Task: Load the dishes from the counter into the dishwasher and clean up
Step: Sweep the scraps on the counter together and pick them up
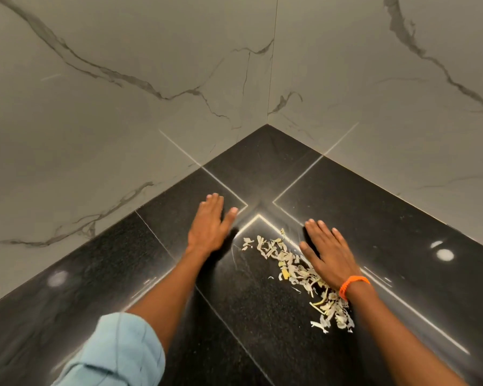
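Right now you are reaching both arms out over the black counter, toward the corner where the two marble-veined walls are meeting. Your left hand is stretching forward with fingers straight and close together, thumb spread to the side, gripping nothing; whether the palm is touching the stone or hovering just above it, I cannot tell. Your right hand is lying flat and spread, palm down, holding nothing, its edge sitting right against the scraps. Those pale, yellowish peelings are lying on the counter in a loose trail between your two hands, running from near the bright seam lines back along your right forearm and under the wrist. You are wearing an orange band on the right wrist and a light blue rolled-up sleeve on the left arm. Ceiling lights are reflecting as pale spots on the polished stone.
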`<state>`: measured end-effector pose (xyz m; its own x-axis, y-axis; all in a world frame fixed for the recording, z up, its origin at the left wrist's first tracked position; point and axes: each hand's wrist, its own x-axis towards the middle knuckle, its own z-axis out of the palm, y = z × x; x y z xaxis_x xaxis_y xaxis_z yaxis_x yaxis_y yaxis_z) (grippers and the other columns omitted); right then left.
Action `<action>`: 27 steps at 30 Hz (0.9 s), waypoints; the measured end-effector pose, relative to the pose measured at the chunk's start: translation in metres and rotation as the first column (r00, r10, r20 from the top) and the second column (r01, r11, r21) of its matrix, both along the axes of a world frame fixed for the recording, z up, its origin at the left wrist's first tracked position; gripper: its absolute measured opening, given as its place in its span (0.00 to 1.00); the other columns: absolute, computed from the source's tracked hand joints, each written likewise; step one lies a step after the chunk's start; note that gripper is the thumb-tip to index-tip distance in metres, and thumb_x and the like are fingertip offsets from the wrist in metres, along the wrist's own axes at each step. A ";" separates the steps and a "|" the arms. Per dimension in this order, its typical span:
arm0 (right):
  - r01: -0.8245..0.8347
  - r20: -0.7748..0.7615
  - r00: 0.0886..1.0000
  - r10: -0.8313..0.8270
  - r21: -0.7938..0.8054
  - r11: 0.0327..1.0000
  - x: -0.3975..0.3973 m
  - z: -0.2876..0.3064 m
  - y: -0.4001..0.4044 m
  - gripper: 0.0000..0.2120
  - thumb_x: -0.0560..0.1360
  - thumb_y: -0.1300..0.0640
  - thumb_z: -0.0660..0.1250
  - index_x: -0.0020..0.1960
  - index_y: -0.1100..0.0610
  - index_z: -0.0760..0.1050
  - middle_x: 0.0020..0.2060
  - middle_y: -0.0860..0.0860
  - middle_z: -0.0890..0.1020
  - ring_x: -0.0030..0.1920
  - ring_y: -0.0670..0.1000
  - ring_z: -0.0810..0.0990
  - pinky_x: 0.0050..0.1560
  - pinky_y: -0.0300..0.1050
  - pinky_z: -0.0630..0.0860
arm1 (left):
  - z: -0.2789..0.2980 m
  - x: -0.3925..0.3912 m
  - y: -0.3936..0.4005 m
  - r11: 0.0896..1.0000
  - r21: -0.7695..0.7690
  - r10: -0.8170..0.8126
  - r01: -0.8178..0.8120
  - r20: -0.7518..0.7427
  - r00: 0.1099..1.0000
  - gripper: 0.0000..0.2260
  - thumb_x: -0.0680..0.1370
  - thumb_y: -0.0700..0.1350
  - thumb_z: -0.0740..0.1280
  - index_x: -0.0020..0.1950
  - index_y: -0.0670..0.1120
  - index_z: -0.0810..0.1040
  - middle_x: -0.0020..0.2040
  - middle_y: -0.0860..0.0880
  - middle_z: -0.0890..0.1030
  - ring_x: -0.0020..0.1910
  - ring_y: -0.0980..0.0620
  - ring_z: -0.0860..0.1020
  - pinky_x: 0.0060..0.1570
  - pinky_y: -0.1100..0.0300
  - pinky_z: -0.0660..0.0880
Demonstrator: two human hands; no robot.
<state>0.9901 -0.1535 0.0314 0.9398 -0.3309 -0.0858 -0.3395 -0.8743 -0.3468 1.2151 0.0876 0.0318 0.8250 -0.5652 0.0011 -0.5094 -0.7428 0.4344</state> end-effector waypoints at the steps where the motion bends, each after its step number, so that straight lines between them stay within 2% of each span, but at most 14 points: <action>1: -0.026 -0.013 1.000 0.026 0.004 1.000 0.009 0.000 0.001 0.34 0.80 0.30 0.36 0.81 0.45 0.46 0.80 0.43 0.49 0.79 0.42 0.42 0.80 0.49 0.41 | 0.001 -0.015 -0.011 0.997 0.001 -0.071 0.071 0.009 0.997 0.39 0.81 0.70 0.40 0.82 0.44 0.55 0.82 0.43 0.55 0.82 0.48 0.52 0.81 0.47 0.50; 4: -0.116 -0.035 0.992 0.117 0.023 0.993 0.023 0.003 0.007 0.33 0.79 0.30 0.36 0.80 0.43 0.50 0.79 0.41 0.49 0.79 0.42 0.41 0.79 0.49 0.40 | 0.002 -0.061 -0.037 0.969 -0.007 -0.245 0.245 -0.003 0.969 0.38 0.81 0.70 0.40 0.82 0.47 0.56 0.82 0.46 0.56 0.82 0.50 0.53 0.80 0.49 0.51; 7: -0.210 -0.016 0.977 0.212 0.079 0.974 0.009 0.005 0.022 0.34 0.79 0.30 0.35 0.79 0.43 0.53 0.78 0.40 0.52 0.79 0.40 0.44 0.80 0.49 0.42 | -0.002 -0.105 -0.043 0.933 -0.032 -0.358 0.357 -0.032 0.933 0.36 0.82 0.69 0.41 0.83 0.48 0.56 0.82 0.48 0.56 0.82 0.54 0.52 0.80 0.55 0.46; 10: -0.250 0.016 0.968 0.251 0.139 0.958 -0.024 0.001 0.033 0.34 0.79 0.32 0.35 0.79 0.46 0.54 0.78 0.40 0.55 0.78 0.38 0.46 0.80 0.51 0.48 | -0.006 -0.147 -0.039 0.914 -0.048 -0.404 0.402 -0.027 0.915 0.34 0.84 0.66 0.44 0.83 0.46 0.56 0.82 0.48 0.57 0.82 0.57 0.49 0.81 0.57 0.45; 14: -0.230 0.014 0.972 0.233 0.216 0.949 -0.070 0.010 0.040 0.28 0.83 0.36 0.43 0.78 0.45 0.59 0.77 0.39 0.59 0.77 0.35 0.50 0.80 0.47 0.50 | -0.004 -0.178 -0.029 0.888 -0.098 -0.458 0.449 -0.088 0.885 0.33 0.84 0.65 0.47 0.83 0.46 0.56 0.83 0.49 0.56 0.81 0.59 0.47 0.81 0.54 0.48; 16: -0.139 0.065 0.990 0.127 0.234 0.962 -0.096 0.016 0.042 0.27 0.83 0.36 0.46 0.77 0.45 0.63 0.76 0.40 0.64 0.77 0.36 0.55 0.79 0.49 0.53 | 0.001 -0.184 -0.017 0.870 -0.187 -0.485 0.456 -0.164 0.859 0.33 0.84 0.66 0.47 0.83 0.48 0.56 0.83 0.51 0.55 0.81 0.61 0.47 0.81 0.53 0.48; 18: 0.079 0.152 0.982 -0.114 0.222 0.972 -0.124 0.015 0.043 0.28 0.82 0.35 0.47 0.76 0.47 0.66 0.75 0.43 0.67 0.76 0.39 0.60 0.79 0.50 0.54 | 0.003 -0.178 -0.005 0.903 -0.241 -0.410 0.356 -0.234 0.881 0.35 0.81 0.70 0.44 0.83 0.51 0.52 0.83 0.53 0.51 0.81 0.60 0.44 0.81 0.53 0.47; 20: 0.324 0.147 0.922 -0.358 0.213 0.922 -0.142 0.011 0.048 0.31 0.81 0.34 0.45 0.78 0.49 0.62 0.76 0.46 0.64 0.77 0.41 0.57 0.79 0.46 0.51 | 0.005 -0.160 -0.002 0.956 -0.222 -0.242 0.190 -0.241 0.940 0.38 0.80 0.72 0.41 0.83 0.51 0.50 0.83 0.53 0.48 0.81 0.59 0.43 0.81 0.52 0.46; 21: 0.389 0.129 0.903 -0.411 0.163 0.907 -0.143 0.010 0.053 0.32 0.81 0.35 0.43 0.79 0.50 0.59 0.78 0.46 0.61 0.78 0.43 0.54 0.79 0.46 0.49 | 0.005 -0.151 -0.006 0.971 -0.195 -0.183 0.141 -0.216 0.959 0.38 0.80 0.72 0.41 0.83 0.50 0.50 0.83 0.52 0.49 0.81 0.59 0.44 0.81 0.53 0.45; 23: 0.439 0.119 0.888 -0.443 0.058 0.896 -0.134 0.003 0.062 0.33 0.82 0.36 0.40 0.80 0.53 0.56 0.79 0.48 0.56 0.80 0.46 0.49 0.79 0.47 0.46 | 0.005 -0.151 -0.024 0.980 -0.112 -0.181 0.167 -0.129 0.975 0.39 0.81 0.71 0.39 0.83 0.48 0.52 0.83 0.50 0.50 0.82 0.57 0.44 0.81 0.53 0.44; 27: 0.536 0.147 0.822 -0.551 0.130 0.834 -0.096 -0.007 0.089 0.33 0.83 0.40 0.39 0.78 0.59 0.61 0.78 0.54 0.60 0.80 0.50 0.52 0.80 0.48 0.46 | -0.001 -0.199 -0.052 0.936 -0.079 -0.347 0.343 -0.048 0.937 0.39 0.81 0.69 0.40 0.82 0.43 0.58 0.82 0.46 0.56 0.82 0.54 0.48 0.81 0.54 0.44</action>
